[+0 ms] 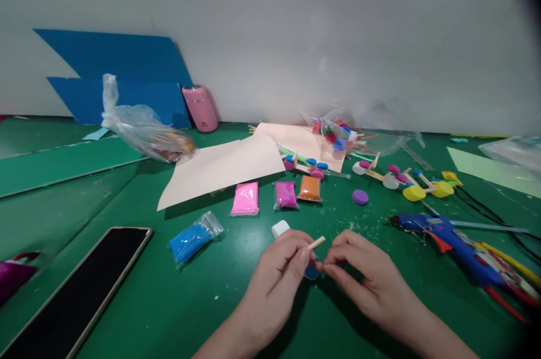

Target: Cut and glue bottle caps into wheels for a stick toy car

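My left hand (281,277) is closed around a short pale wooden stick (316,243), whose end sticks out past the thumb. Fingertips of my right hand (363,271) are pinched together close beside it; what they grip is too small to make out. A blue round piece (313,273), perhaps a bottle cap, shows partly between the two hands, and I cannot tell if it is held or lies on the table. Just beyond my left hand sits a white cap (280,228). A purple cap (360,197) lies farther off.
A blue glue gun (448,240) with cords lies right. Wheeled stick models (412,192) stand behind it. Packets of blue (192,239), pink (245,199), purple (285,195) and orange (310,189) clay lie ahead. A phone (80,297) is left; a pink flask (200,109) stands by the wall.
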`<state>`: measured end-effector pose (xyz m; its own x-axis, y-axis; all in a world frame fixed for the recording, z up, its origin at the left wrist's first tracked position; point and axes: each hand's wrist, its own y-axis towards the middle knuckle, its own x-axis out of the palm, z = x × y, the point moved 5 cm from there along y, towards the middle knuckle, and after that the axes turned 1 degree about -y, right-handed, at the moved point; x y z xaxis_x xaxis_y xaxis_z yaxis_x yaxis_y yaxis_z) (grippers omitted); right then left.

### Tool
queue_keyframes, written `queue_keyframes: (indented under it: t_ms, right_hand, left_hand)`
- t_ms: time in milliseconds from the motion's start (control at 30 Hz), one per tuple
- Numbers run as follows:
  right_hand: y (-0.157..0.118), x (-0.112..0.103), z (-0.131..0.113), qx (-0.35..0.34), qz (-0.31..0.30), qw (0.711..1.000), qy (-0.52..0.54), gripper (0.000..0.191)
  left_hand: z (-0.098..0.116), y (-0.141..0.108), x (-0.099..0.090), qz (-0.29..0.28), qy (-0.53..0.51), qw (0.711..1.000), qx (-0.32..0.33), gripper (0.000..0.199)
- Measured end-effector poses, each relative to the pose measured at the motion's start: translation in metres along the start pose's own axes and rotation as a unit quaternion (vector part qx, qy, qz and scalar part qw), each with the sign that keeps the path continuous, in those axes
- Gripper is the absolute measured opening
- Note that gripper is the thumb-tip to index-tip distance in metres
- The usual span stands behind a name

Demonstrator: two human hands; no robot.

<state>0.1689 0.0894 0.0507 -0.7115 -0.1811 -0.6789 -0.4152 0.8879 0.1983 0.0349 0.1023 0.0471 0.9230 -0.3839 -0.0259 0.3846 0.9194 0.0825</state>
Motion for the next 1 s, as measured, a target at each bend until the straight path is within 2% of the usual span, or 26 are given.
queue_keyframes:
  t_ms: [100,200,300,400,567,633,733,833,900,1000]
  right_hand:
    - [-0.002,0.004,0.000,-0.011,-0.005,0.998,-0.054,0.012]
    - [-0.003,0.008,0.000,-0.019,-0.003,0.996,-0.091,0.012]
    - [-0.003,0.008,0.001,-0.010,0.020,0.997,-0.074,0.015]
    - [-0.003,0.001,0.005,0.020,0.073,0.997,-0.018,0.018]
    - [-0.010,-0.023,0.020,0.108,0.164,0.980,0.018,0.023]
    - [-0.016,-0.033,0.030,0.141,0.170,0.975,-0.024,0.025]
    - [-0.023,-0.045,0.045,0.173,0.165,0.960,-0.145,0.029]
    - [-0.026,-0.053,0.051,0.171,0.191,0.945,-0.202,0.023]
    - [-0.025,-0.054,0.047,0.170,0.217,0.948,-0.162,0.015]
    - [-0.016,-0.041,0.030,0.162,0.179,0.969,-0.042,0.018]
  left_hand:
    - [0.005,-0.003,0.003,-0.006,0.041,0.999,0.032,0.022]
    - [0.005,-0.004,0.003,0.003,0.041,0.999,0.019,0.023]
    - [-0.001,-0.002,-0.001,0.031,-0.031,0.999,-0.031,0.025]
    - [-0.010,-0.001,-0.004,0.054,-0.126,0.987,-0.083,0.023]
    - [-0.015,0.001,-0.004,0.076,-0.209,0.969,-0.109,0.020]
    - [-0.015,0.001,-0.003,0.076,-0.216,0.967,-0.116,0.020]
    - [-0.014,0.001,-0.003,0.077,-0.218,0.965,-0.121,0.021]
    - [-0.014,0.002,-0.003,0.070,-0.203,0.969,-0.120,0.022]
    - [-0.015,0.001,-0.002,0.063,-0.185,0.973,-0.123,0.023]
    - [-0.015,0.000,0.002,0.051,-0.131,0.980,-0.138,0.022]
